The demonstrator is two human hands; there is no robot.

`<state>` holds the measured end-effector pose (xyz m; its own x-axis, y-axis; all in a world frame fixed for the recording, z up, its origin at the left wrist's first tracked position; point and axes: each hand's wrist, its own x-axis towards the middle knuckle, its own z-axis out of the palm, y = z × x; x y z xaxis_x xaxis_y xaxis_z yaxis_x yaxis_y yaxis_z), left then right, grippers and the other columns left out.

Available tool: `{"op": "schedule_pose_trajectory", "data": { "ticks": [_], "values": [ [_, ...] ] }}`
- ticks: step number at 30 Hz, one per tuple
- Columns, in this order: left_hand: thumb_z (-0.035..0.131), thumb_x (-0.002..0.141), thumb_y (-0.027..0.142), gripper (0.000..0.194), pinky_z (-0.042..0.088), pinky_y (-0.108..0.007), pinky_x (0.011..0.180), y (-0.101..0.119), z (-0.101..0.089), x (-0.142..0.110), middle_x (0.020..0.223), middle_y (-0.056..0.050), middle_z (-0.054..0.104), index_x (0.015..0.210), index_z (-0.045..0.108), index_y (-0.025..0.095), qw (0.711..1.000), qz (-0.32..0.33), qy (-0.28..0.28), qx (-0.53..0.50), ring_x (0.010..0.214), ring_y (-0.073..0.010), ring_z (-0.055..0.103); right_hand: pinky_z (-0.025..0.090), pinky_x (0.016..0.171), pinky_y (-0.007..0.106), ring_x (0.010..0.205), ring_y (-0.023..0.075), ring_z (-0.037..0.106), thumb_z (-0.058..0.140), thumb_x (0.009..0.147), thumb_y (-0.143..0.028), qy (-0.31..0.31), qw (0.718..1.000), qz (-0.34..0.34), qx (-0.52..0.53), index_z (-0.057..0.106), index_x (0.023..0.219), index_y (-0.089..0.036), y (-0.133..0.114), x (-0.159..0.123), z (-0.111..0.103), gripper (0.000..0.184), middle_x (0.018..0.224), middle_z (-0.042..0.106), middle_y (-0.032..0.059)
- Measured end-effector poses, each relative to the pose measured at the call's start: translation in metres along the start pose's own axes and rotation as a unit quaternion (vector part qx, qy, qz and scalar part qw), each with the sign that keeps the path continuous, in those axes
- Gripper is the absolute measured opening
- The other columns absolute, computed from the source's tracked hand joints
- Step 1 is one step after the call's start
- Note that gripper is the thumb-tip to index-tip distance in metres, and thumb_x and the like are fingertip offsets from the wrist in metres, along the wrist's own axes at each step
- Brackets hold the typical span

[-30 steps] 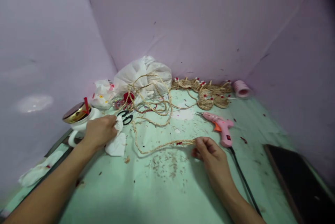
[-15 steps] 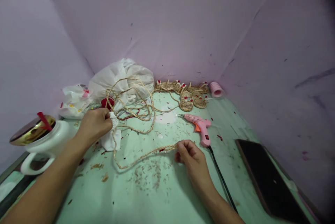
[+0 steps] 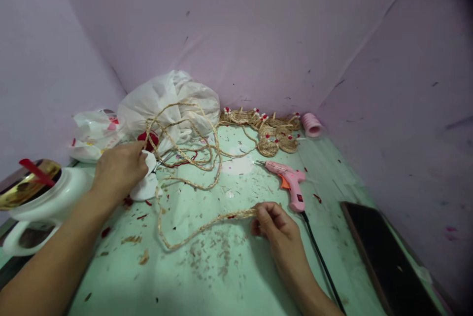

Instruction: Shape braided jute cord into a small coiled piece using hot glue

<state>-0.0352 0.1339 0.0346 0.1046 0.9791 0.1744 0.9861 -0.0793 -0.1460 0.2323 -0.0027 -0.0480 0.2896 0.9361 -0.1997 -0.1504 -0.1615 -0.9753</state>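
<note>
My right hand (image 3: pixel 279 227) pinches the end of a braided straw cord (image 3: pixel 203 227) between thumb and fingers, just above the green tabletop. The cord runs left from there, bends back and loops loosely toward the rear. My left hand (image 3: pixel 121 170) is closed beside some white pieces (image 3: pixel 143 189) at the left; its fingertips are turned away, so whatever it grips is hidden. A red ball-like thing (image 3: pixel 148 139) lies just beyond it. Between my right hand and the back wall rests a pink glue gun (image 3: pixel 286 178), nozzle pointing left.
A white mug (image 3: pixel 70 190) with a gold lid and red straw stands at far left. Plastic bags (image 3: pixel 170 104) sit behind. Coiled straw pieces (image 3: pixel 268 141) with red and white beads lie by a pink spool (image 3: pixel 312 125). A dark phone (image 3: pixel 386 257) is at right.
My left hand has shifted a little left, and more of the white pieces shows beside it. My right hand still holds the cord's end. The camera view has shifted slightly.
</note>
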Motion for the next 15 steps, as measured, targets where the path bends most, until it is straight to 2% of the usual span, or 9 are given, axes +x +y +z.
{"op": "schedule_pose_trajectory", "data": {
  "ticks": [2, 4, 8, 12, 15],
  "values": [
    [0.032, 0.084, 0.023, 0.038, 0.041, -0.033, 0.066, -0.001, 0.002, 0.001, 0.092, -0.013, 0.063, 0.111, 0.056, 0.013, 0.999, -0.011, 0.016, -0.037, 0.085, -0.0283, 0.057, 0.037, 0.053, 0.022, 0.054, 0.0105, 0.047, 0.061, 0.075, -0.047, 0.0, 1.0, 0.001, 0.001, 0.055, 0.072, -0.017, 0.0, 0.0, 0.0, 0.03, 0.057, 0.051, -0.0037],
    [0.037, 0.079, 0.019, 0.037, 0.041, -0.032, 0.068, -0.003, 0.006, 0.003, 0.093, -0.012, 0.063, 0.11, 0.056, 0.011, 0.996, 0.006, 0.014, -0.083, 0.085, -0.0258, 0.057, 0.037, 0.053, 0.022, 0.054, 0.0106, 0.047, 0.06, 0.075, -0.047, 0.0, 1.0, 0.0, 0.0, 0.055, 0.071, -0.017, 0.001, -0.001, -0.001, 0.03, 0.057, 0.052, -0.0036],
    [0.044, 0.076, 0.018, 0.032, 0.042, -0.03, 0.077, -0.007, 0.013, 0.006, 0.095, -0.011, 0.066, 0.099, 0.064, 0.008, 0.983, 0.011, 0.007, -0.184, 0.085, -0.0211, 0.058, 0.036, 0.052, 0.022, 0.053, 0.0108, 0.047, 0.06, 0.076, -0.047, -0.001, 1.0, -0.002, -0.008, 0.054, 0.071, -0.018, 0.0, -0.002, -0.002, 0.03, 0.055, 0.052, -0.0034],
    [0.054, 0.072, 0.025, 0.03, 0.044, -0.023, 0.069, -0.007, 0.017, 0.005, 0.084, -0.005, 0.07, 0.093, 0.068, 0.009, 0.955, -0.049, 0.034, -0.291, 0.074, -0.0158, 0.059, 0.037, 0.053, 0.023, 0.055, 0.0112, 0.047, 0.059, 0.076, -0.047, -0.002, 1.0, 0.001, -0.005, 0.054, 0.072, -0.018, -0.001, -0.001, -0.001, 0.03, 0.057, 0.051, -0.0033],
    [0.053, 0.073, 0.028, 0.028, 0.043, -0.021, 0.064, -0.006, 0.017, 0.003, 0.079, -0.002, 0.07, 0.089, 0.069, 0.011, 0.95, -0.055, 0.055, -0.304, 0.071, -0.0144, 0.059, 0.037, 0.054, 0.024, 0.056, 0.0115, 0.046, 0.058, 0.077, -0.047, -0.002, 1.0, -0.001, -0.003, 0.054, 0.072, -0.018, -0.001, -0.001, 0.0, 0.029, 0.058, 0.051, -0.0035]
  ]
}}
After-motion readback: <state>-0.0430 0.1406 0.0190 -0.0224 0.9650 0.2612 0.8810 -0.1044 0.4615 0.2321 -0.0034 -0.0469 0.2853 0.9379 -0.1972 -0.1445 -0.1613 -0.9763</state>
